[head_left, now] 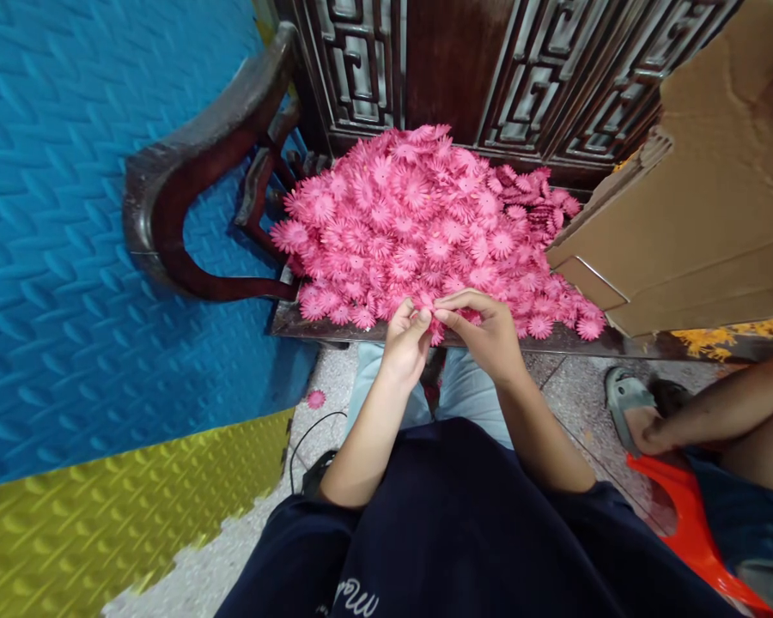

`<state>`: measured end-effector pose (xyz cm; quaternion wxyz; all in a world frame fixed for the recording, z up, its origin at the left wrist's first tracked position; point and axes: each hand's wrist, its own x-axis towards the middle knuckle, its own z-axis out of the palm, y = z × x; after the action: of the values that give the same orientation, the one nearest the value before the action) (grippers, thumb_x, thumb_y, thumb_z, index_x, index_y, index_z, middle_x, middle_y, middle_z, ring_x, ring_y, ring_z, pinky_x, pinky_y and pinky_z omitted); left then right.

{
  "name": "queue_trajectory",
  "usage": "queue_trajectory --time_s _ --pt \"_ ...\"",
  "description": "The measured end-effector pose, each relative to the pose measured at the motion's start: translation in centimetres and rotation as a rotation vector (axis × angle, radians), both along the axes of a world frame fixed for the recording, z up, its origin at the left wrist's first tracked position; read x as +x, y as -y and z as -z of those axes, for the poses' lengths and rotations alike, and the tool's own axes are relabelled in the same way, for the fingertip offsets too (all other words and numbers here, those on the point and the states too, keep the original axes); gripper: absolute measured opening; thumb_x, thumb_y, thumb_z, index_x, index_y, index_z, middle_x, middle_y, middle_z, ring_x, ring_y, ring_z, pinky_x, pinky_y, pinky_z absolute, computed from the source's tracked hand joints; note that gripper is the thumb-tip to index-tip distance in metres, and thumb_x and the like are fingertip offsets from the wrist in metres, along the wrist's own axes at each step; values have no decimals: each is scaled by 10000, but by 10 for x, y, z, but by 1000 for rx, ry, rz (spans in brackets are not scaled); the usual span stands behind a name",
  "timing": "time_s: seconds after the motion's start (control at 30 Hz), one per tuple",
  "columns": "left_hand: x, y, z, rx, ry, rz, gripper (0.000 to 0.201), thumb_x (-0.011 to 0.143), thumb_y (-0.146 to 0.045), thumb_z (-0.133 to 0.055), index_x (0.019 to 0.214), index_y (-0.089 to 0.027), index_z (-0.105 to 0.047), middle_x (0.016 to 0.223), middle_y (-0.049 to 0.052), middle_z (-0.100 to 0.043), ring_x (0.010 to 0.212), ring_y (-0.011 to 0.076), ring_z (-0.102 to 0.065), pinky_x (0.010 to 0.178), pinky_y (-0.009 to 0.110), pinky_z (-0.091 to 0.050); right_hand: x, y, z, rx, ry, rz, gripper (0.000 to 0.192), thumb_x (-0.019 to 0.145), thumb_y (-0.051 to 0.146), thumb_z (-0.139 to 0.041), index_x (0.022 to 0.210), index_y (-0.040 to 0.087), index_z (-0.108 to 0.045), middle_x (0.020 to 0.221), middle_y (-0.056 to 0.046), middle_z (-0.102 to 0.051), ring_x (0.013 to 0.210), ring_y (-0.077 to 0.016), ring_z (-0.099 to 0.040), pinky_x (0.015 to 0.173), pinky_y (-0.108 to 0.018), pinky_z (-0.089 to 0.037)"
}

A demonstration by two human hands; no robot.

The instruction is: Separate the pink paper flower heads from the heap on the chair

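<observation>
Both my hands meet at the front edge of a big heap of pink artificial flowers (403, 223). My left hand (407, 341) is closed, its thumb and fingers pinching a small pink flower (427, 306). From the other side, my right hand (486, 330) pinches the same flower between thumb and forefinger. The fingers cover most of that flower. Another pink bloom (436, 332) shows just below the fingertips. The heap lies on a dark wooden bench (567, 345), right in front of my knees.
A curved wooden armrest (167, 206) bounds the heap on the left. On the right stands a cardboard sheet (696, 189), with orange petals (715, 339) beyond it. Another person's leg (727, 403) is beside a red stool (676, 506). One loose pink flower (315, 399) lies on the floor.
</observation>
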<state>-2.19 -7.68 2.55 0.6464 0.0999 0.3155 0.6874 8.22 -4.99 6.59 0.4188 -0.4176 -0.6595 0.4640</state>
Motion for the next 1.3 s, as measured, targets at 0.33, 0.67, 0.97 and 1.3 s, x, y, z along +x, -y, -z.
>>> queue_trajectory --time_s 0.33,0.67,0.97,1.3 --pt "0 3 0 -23 -24 -57 379 481 -275 -830 724 -186 -553 580 -73 -546 546 41 -505 620 178 -401 7 -6 7 -89 -181 134 54 741 282 -635 750 229 -637 740 21 -642 713 -112 -586 719 -276 -474" --pt "-4 -1 11 -57 -14 -120 302 540 -234 -804 713 -170 -565 622 -61 -584 607 44 -535 692 185 -402 -1 -73 -11 319 15 292 180 797 394 -556 835 232 -625 838 -19 -618 821 -154 -582 778 -347 -475" --pt "-5 -3 15 -86 28 -154 291 546 -237 -800 721 -162 -581 688 -44 -620 659 48 -569 693 180 -411 -4 -128 -3 314 216 134 273 750 360 -627 982 216 -629 874 -33 -619 814 -160 -572 766 -355 -476" --pt "6 3 -2 -5 36 -61 266 595 -314 -773 746 -175 -604 761 -30 -635 716 59 -587 728 186 -433 14 -11 4 72 143 -139 241 717 324 -673 950 261 -676 964 -28 -676 941 -173 -596 884 -369 -447"
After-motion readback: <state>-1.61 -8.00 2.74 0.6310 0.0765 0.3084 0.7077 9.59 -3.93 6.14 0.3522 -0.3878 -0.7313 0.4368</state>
